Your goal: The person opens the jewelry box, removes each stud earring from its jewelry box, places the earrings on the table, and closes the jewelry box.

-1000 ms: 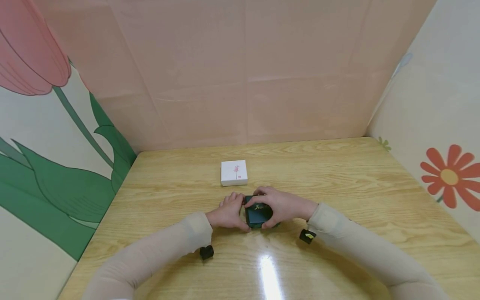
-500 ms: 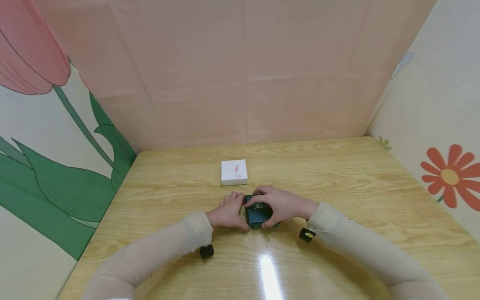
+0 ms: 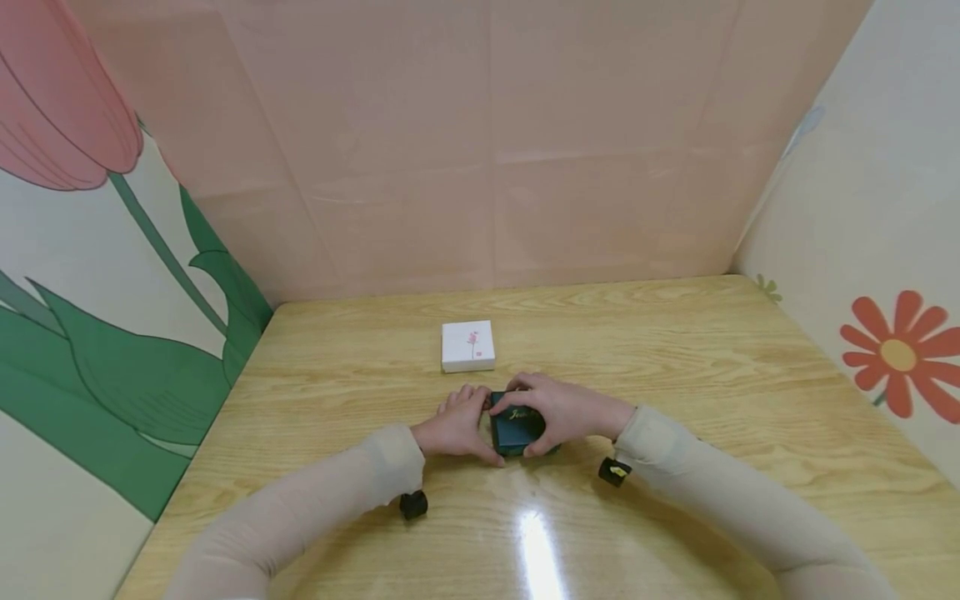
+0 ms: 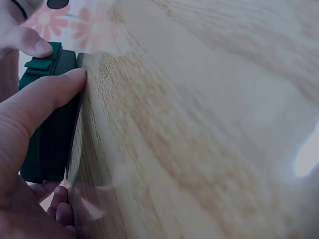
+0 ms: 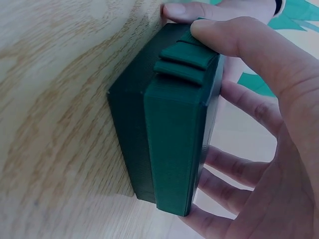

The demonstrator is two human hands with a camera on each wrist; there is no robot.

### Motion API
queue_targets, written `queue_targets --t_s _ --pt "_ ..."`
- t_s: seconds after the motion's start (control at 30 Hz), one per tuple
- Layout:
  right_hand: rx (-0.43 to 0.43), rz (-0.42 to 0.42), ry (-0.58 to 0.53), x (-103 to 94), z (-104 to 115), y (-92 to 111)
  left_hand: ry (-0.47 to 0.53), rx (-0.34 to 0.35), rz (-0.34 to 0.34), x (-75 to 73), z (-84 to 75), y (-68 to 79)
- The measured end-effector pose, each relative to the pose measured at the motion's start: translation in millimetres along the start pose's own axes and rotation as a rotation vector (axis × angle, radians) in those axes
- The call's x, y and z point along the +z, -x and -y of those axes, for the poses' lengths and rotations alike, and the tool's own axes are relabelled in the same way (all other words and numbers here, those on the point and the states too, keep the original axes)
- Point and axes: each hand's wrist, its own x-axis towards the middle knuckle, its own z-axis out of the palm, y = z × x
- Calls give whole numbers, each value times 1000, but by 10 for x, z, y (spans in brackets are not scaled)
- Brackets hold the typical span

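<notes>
A dark green gift box [image 3: 516,429] with gold lettering on top lies on the table between both hands. Its lid [image 5: 174,144] sits over the darker base [image 5: 130,129], and a folded ribbon bow [image 5: 182,64] runs along the side facing the person. My left hand [image 3: 453,427] holds the box at its left end, thumb at the near corner and fingers at the far one. From above, my right hand [image 3: 573,410] grips the lid, its thumb beside the bow and its fingers at the far edge. Part of the top is hidden under that hand.
Behind the green box stands a small white box [image 3: 468,343] with a pink flower print. The wood-grain table [image 3: 675,350] meets a pink backdrop at its far edge, with flower-printed panels left and right. Dark wrist cameras hang below both sleeves.
</notes>
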Motion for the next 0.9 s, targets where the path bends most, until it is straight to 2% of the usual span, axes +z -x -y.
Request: queue_targets --t_s 0.2,0.6,0.9 --pt "9 5 -3 -1 2 -3 16 11 -3 1 14 -15" --pt "37 52 22 -9 21 -6 -13 -9 7 21 20 -29" --pt "45 55 36 -15 55 -4 10 -16 17 13 4 -12"
